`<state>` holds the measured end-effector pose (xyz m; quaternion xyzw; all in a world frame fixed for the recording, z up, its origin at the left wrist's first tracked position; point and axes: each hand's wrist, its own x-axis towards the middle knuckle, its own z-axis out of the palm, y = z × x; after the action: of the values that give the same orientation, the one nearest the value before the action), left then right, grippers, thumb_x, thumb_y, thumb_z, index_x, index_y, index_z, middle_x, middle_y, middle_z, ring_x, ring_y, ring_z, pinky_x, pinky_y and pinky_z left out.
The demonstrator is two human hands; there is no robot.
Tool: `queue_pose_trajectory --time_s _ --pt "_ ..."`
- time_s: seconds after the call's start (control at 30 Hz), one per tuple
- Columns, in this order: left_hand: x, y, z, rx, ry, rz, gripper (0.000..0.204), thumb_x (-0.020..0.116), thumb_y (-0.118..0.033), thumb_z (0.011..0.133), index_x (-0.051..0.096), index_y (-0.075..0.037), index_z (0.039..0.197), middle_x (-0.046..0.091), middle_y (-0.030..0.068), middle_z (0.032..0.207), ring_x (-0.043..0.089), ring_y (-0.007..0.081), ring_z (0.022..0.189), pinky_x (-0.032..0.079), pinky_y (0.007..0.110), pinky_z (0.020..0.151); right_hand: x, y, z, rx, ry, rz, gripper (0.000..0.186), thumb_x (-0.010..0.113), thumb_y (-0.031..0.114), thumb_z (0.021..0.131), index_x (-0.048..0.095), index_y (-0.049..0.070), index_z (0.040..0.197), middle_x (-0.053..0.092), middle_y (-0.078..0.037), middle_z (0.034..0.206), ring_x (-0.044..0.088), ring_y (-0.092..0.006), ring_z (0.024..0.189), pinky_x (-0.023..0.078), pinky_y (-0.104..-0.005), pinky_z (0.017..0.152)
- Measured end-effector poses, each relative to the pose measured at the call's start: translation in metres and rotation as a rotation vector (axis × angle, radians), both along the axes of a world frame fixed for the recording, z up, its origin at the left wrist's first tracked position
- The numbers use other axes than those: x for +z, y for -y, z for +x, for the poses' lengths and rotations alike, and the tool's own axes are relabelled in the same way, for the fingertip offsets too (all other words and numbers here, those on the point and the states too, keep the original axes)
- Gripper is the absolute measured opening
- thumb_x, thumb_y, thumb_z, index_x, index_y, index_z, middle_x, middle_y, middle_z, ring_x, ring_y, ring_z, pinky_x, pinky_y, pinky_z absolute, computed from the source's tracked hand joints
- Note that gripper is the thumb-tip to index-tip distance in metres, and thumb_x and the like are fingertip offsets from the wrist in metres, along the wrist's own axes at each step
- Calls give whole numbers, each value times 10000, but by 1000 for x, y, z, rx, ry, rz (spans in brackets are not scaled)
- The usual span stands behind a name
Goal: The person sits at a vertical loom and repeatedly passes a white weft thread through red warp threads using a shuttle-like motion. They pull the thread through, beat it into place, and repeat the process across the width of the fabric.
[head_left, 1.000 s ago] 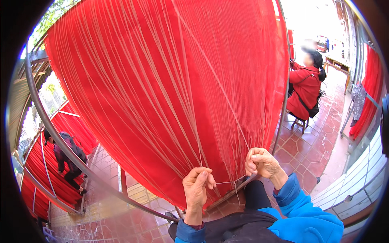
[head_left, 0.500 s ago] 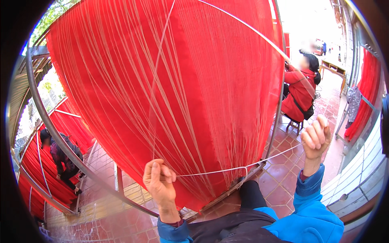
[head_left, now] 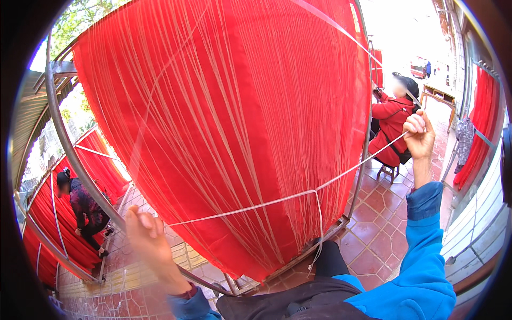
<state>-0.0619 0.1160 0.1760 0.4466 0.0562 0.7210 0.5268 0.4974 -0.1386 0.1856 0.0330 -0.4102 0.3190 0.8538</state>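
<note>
A thin white cord (head_left: pixel 250 207) runs between my two hands across the front of a large red cloth (head_left: pixel 234 122). My right hand (head_left: pixel 419 133) is raised at the right, fingers closed on one end. My left hand (head_left: pixel 149 240), blurred by motion, is curled at the lower left where the cord's other side leads. From there a pale strand rises up over the cloth. Near the middle, a loose length hangs from the cord down beside my leg. The cloth is stretched out before me, with many fine white threads spread over its face.
A curved metal frame (head_left: pixel 80 170) edges the cloth. A person in a red jacket (head_left: pixel 392 120) sits on a stool at the right; another person in dark clothes (head_left: pixel 85 208) bends beside more red cloth at the left. Reddish tiles (head_left: pixel 368 240) cover the floor.
My hands have spread apart: the left moved left and slightly down, the right moved up. The white cord has risen, its hanging length now longer. The view has shifted slightly.
</note>
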Motion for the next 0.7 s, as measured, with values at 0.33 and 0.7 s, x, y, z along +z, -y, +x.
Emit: queue_pose_trajectory --time_s 0.33,0.7 --pt "-10 15 -21 -325 4 117 191 532 -209 969 578 -67 1087 475 -20 696 432 104 624 367 269 634 -16 7 -31 37 67 -108 141 529 145 967 587 18 987 364 38 602 361 -74 516 311 -237 503" --pt "-151 73 71 -626 -186 -263 194 674 -118 851 586 -31 1001 559 37 628 538 150 564 464 369 693 -205 -49 -153 182 139 -706 135 651 156 840 564 60 879 452 2 558 429 -116 441 379 -304 454"
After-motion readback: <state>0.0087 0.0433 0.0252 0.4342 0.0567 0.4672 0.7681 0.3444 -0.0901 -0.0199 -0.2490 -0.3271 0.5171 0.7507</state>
